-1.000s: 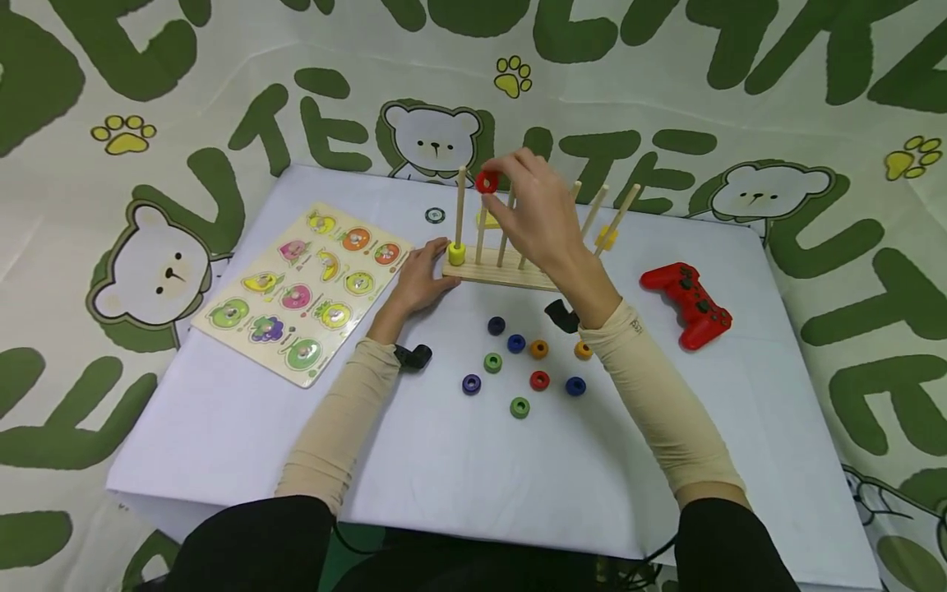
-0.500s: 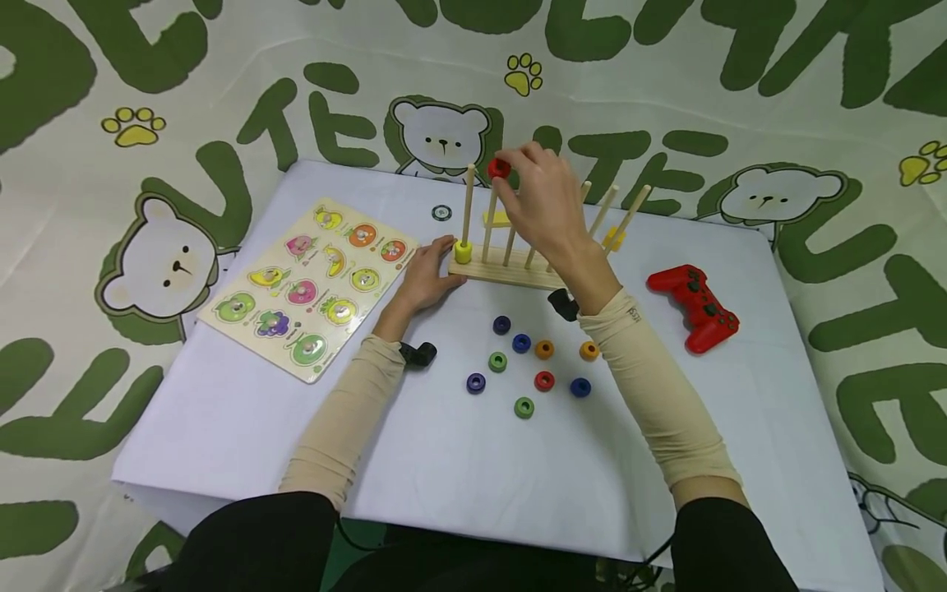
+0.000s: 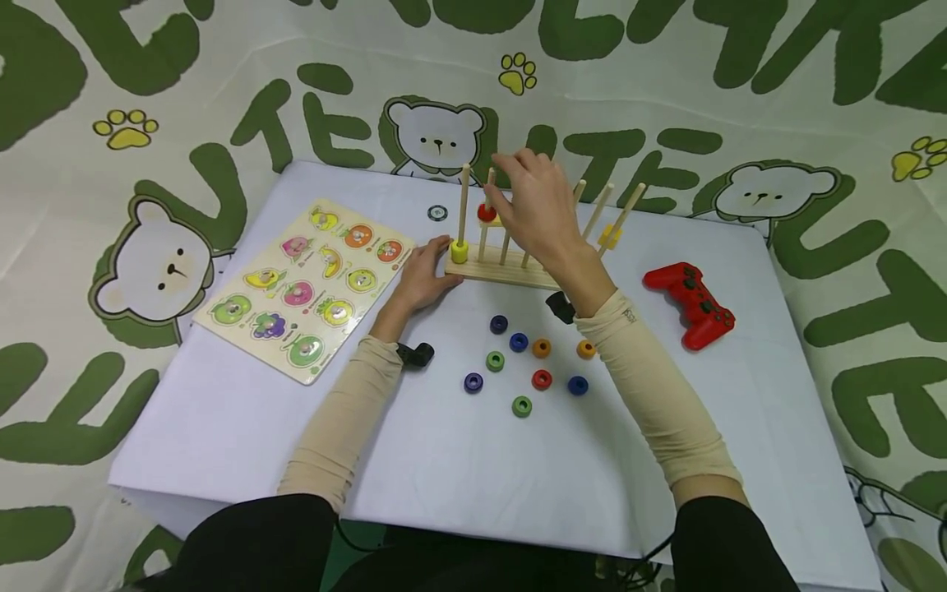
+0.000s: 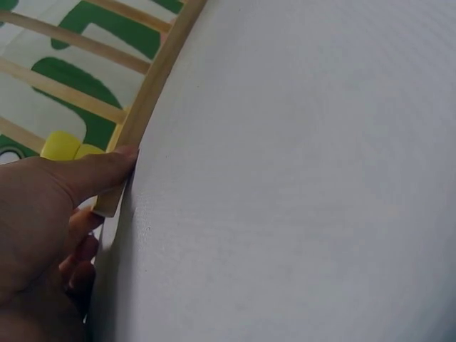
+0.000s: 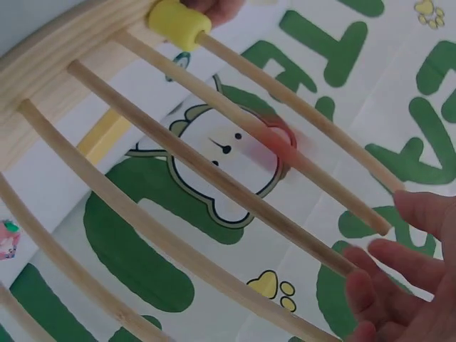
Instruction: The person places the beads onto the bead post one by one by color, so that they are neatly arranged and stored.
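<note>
My left hand [image 3: 423,278] grips the left end of a wooden peg rack [image 3: 505,273], its thumb [image 4: 107,171] along the front edge of the base. Yellow rings [image 3: 459,252] sit at the foot of the leftmost peg. Partway down the second peg is a red ring [image 3: 486,213], blurred in the right wrist view. Beside the upper ends of the pegs, my right hand [image 3: 543,205] has its thumb and fingers spread apart around nothing. That hand and its forearm hide some middle pegs in the head view.
Loose rings in purple, blue, orange, green and red [image 3: 542,379] lie in front of the rack. A fruit puzzle board [image 3: 307,288] is at left, a red game controller [image 3: 690,304] at right. Behind the rack are yellow pieces [image 3: 610,237] and a dark round chip [image 3: 437,213].
My right hand has let go of the red ring, which has dropped from the top of the second peg to partway down it. My left hand stays on the rack.
</note>
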Motion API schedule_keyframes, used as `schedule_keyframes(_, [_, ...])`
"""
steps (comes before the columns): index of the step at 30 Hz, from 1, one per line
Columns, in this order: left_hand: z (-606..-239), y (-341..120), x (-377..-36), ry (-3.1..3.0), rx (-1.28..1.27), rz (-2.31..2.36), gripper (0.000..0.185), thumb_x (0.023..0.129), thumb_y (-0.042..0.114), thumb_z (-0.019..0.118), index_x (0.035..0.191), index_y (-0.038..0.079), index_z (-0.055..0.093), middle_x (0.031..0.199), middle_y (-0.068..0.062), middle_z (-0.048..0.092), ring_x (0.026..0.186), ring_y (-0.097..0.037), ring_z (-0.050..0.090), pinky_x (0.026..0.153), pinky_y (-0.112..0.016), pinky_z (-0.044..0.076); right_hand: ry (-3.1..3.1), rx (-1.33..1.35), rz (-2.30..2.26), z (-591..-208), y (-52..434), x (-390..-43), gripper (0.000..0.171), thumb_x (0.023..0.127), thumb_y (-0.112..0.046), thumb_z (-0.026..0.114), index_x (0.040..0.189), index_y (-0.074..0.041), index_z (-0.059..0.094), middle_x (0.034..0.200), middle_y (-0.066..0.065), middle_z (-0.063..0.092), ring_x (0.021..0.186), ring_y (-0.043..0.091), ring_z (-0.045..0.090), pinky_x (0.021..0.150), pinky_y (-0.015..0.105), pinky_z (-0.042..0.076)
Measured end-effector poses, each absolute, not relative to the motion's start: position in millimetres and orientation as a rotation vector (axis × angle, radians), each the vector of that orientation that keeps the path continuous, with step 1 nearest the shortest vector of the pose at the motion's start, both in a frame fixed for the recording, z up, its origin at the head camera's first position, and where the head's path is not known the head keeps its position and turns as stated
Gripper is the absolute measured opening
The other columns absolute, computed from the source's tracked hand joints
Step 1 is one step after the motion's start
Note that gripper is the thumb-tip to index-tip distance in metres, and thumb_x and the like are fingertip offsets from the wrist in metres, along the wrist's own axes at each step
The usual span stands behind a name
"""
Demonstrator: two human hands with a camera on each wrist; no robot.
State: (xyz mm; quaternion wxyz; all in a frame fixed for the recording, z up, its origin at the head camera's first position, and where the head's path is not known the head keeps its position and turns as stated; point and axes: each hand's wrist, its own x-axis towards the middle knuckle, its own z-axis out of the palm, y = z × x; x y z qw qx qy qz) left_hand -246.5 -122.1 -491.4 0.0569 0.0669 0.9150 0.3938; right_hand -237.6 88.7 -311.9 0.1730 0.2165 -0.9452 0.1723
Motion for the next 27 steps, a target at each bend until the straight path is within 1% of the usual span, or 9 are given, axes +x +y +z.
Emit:
schedule_keyframes(2, [-492.7, -119.9, -246.1, 2.768, 0.205, 1.199, 0.084, 0.098, 0.026, 0.079, 0.167, 0.012, 0.033, 0.173, -0.008, 0.038, 0.158, -0.035, 0.03, 0.13, -0.054, 0.027, -2.651, 0.62, 0.514, -313.3, 94.2, -230.4, 0.046, 0.108, -0.029, 0.065, 0.146, -0.004, 0.064, 0.14, 0.018, 0.066, 0.117, 0.037, 0.06, 0.1, 0.047, 0.05])
schedule_keyframes(4, [-493.9, -117.7, -245.6, 2.762, 0.211, 1.202, 0.084, 0.098, 0.026, 0.079, 0.167, 0.012, 0.033, 0.172, -0.008, 0.038, 0.158, -0.036, 0.03, 0.13, -0.055, 0.026, -2.616, 0.639, 0.538, -316.0, 101.8, -219.1, 0.044, 0.108, -0.028, 0.066, 0.144, -0.004, 0.065, 0.14, 0.017, 0.065, 0.121, 0.037, 0.059, 0.103, 0.047, 0.048])
schedule_keyframes(6, [-494.8, -116.1, -245.2, 2.752, 0.22, 1.204, 0.084, 0.098, 0.025, 0.079, 0.167, 0.013, 0.033, 0.173, -0.008, 0.038, 0.159, -0.036, 0.029, 0.131, -0.055, 0.025, -2.594, 0.676, 0.554, -321.2, 111.9, -203.6, 0.039, 0.106, -0.026, 0.068, 0.139, -0.004, 0.068, 0.135, 0.016, 0.067, 0.12, 0.037, 0.059, 0.101, 0.049, 0.048])
schedule_keyframes(9, [-494.6, -115.9, -244.3, 2.741, 0.225, 1.195, 0.084, 0.099, 0.027, 0.078, 0.168, 0.014, 0.031, 0.173, -0.007, 0.037, 0.16, -0.035, 0.027, 0.131, -0.055, 0.024, -2.649, 0.751, 0.532, -336.1, 128.5, -176.3, 0.03, 0.103, -0.021, 0.072, 0.127, -0.003, 0.074, 0.121, 0.015, 0.074, 0.114, 0.036, 0.065, 0.095, 0.049, 0.051])
schedule_keyframes(12, [-492.5, -119.9, -243.0, 2.745, 0.218, 1.203, 0.084, 0.099, 0.026, 0.077, 0.168, 0.013, 0.031, 0.173, -0.007, 0.038, 0.16, -0.035, 0.027, 0.131, -0.055, 0.023, -2.804, 0.828, 0.477, -358.4, 144.2, -150.0, 0.021, 0.099, -0.019, 0.077, 0.115, -0.005, 0.079, 0.106, 0.012, 0.078, 0.1, 0.033, 0.07, 0.089, 0.048, 0.055])
schedule_keyframes(14, [-490.9, -124.6, -242.4, 2.761, 0.211, 1.208, 0.084, 0.099, 0.024, 0.078, 0.168, 0.011, 0.032, 0.172, -0.009, 0.039, 0.159, -0.036, 0.028, 0.131, -0.055, 0.023, -2.919, 0.872, 0.425, -375.7, 152.8, -135.5, 0.019, 0.097, -0.02, 0.079, 0.11, -0.006, 0.08, 0.098, 0.009, 0.079, 0.091, 0.03, 0.071, 0.084, 0.046, 0.057])
schedule_keyframes(18, [-489.5, -131.1, -243.8, 2.775, 0.222, 1.214, 0.083, 0.098, 0.022, 0.077, 0.167, 0.01, 0.032, 0.171, -0.01, 0.04, 0.159, -0.038, 0.028, 0.131, -0.056, 0.022, -3.06, 0.908, 0.333, -407.4, 168.0, -112.3, 0.02, 0.092, -0.023, 0.084, 0.105, -0.008, 0.081, 0.093, 0.006, 0.077, 0.082, 0.027, 0.068, 0.076, 0.043, 0.056])
schedule_keyframes(23, [-489.1, -126.0, -246.4, 2.767, 0.246, 1.218, 0.083, 0.099, 0.022, 0.077, 0.167, 0.009, 0.032, 0.171, -0.01, 0.04, 0.159, -0.038, 0.027, 0.132, -0.057, 0.021, -3.078, 0.943, 0.378, -428.9, 180.4, -92.3, 0.026, 0.087, -0.025, 0.089, 0.106, -0.009, 0.08, 0.088, 0.004, 0.073, 0.076, 0.022, 0.062, 0.078, 0.043, 0.056])
schedule_keyframes(27, [-490.9, -121.3, -247.0, 2.759, 0.248, 1.216, 0.083, 0.099, 0.023, 0.077, 0.167, 0.01, 0.031, 0.171, -0.01, 0.04, 0.16, -0.038, 0.027, 0.132, -0.057, 0.021, -3.076, 0.981, 0.423, -435.8, 183.1, -86.1, 0.02, 0.087, -0.019, 0.089, 0.102, -0.009, 0.08, 0.088, 0.002, 0.073, 0.075, 0.019, 0.059, 0.075, 0.038, 0.054])
